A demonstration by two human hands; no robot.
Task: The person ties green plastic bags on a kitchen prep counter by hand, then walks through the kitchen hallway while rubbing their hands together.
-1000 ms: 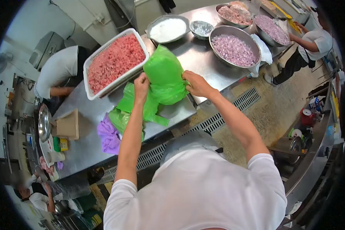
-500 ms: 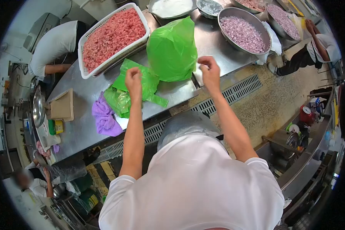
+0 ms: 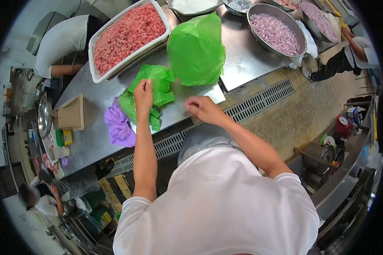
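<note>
Crumpled green plastic bags [image 3: 161,90] under the left hand [image 3: 143,98]

They lay on the grey metal table [image 3: 91,140], left of upper centre in the frame, between a crumpled purple cloth [image 3: 119,124] and a bulging green plastic bag [image 3: 195,49]. The left fingers bunched over them, and the right hand [image 3: 203,109] hung mid-frame, fingers curled; whether either pinched anything, I couldn't tell. The bags looked light, limp, slippery and easily torn, best gripped by a loose edge.

No text, brand, number or sign readable. Green-and-yellow tub [image 3: 64,138] at left: any print too small to tell. Green container with yellow patch [image 3: 104,218], lower left: blurred, unreadable. Red object with pale round face [image 3: 343,123], far right: any markings too small.
</note>
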